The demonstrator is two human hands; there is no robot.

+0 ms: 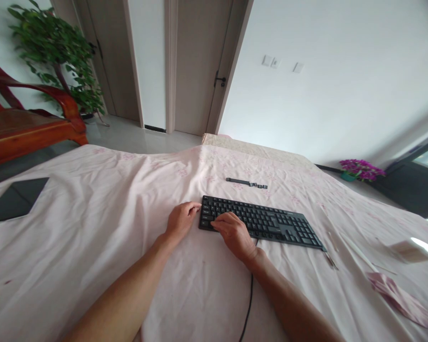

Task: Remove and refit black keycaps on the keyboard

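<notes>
A black keyboard lies on the pink floral cloth, slightly slanted. My left hand is at its left end, fingers bent together with the tips against the edge. My right hand is over the lower-left keys, fingertips closed down on the bottom row; whatever is under them is hidden. Along the near row, several key places look bare. Behind the keyboard lie a long loose keycap and several small keycaps. A black cable runs from the keyboard toward me, passing beside my right wrist.
A dark tablet lies at the left. To the right are a thin metal tool, a white stick, a pink cloth and a box-like object. Beyond stand a wooden chair and purple flowers.
</notes>
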